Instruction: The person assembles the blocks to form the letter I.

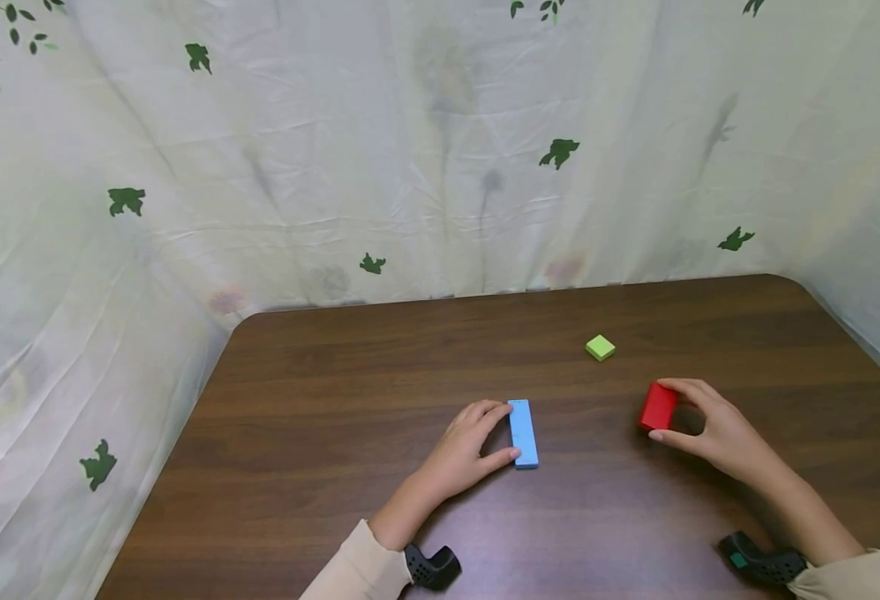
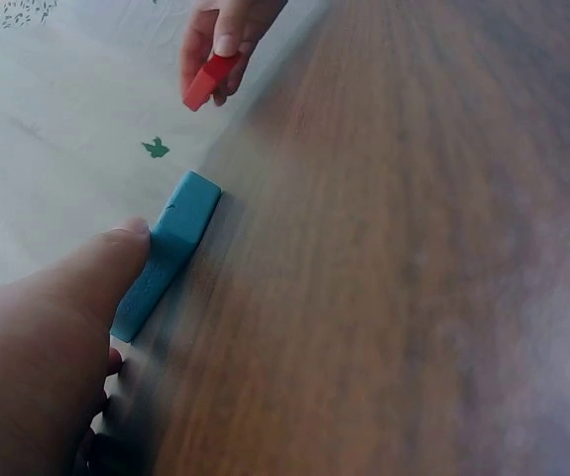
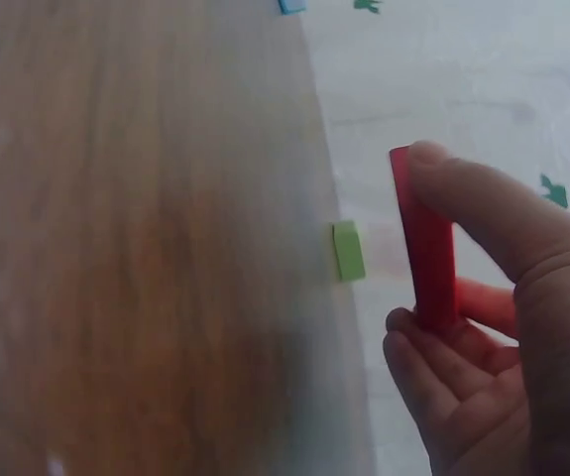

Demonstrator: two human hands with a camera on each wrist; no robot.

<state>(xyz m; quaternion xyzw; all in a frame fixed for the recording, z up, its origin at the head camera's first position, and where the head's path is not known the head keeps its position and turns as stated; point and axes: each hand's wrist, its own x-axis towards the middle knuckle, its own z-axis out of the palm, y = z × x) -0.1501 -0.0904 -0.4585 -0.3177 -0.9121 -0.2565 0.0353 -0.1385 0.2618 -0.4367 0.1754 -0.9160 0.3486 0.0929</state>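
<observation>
A long blue block lies flat on the brown table. My left hand is at its left side, with the thumb and a fingertip set apart along its length; in the left wrist view the thumb overlaps the block's edge. To the right, my right hand holds a red block between the thumb and fingers at opposite ends. In the right wrist view this red block stands tilted in the grip. A small light green block rests farther back, touched by neither hand.
The wooden table has rounded back corners. A pale curtain with green leaf shapes hangs behind it and down both sides. Each wrist wears a black camera, one on the left wrist and one on the right.
</observation>
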